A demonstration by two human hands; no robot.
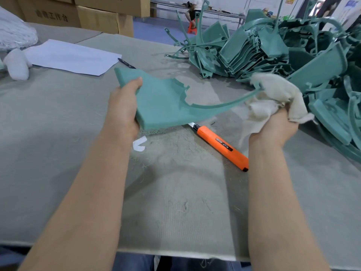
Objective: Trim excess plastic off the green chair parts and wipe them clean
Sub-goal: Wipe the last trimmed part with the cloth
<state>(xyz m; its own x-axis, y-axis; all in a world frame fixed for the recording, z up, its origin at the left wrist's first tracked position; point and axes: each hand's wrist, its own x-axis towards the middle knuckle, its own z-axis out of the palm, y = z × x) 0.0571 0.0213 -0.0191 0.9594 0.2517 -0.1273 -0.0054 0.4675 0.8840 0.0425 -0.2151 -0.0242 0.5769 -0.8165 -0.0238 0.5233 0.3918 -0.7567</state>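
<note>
Table (175, 202) felt lies open toward the near edge under both forearms; pile of green chair parts (293, 45) crowds just beyond the right grip. Green chair part (162, 102) is up off the surface, left hand (123, 106) clamped on its thick edge, thumb on top. Right hand (273, 128) clutches a white cloth (273, 90) around its thin curved tip. Orange utility knife (222, 147) lies below, between the grips.

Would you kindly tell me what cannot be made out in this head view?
Head view only:
Orange knife: blade tip hidden under the green chair part held by the left hand.
Right hand: fingers covered by the cloth it grips.
Part's thin arm end: buried in the cloth.
Pile of green parts: cut off by the right edge.
</note>
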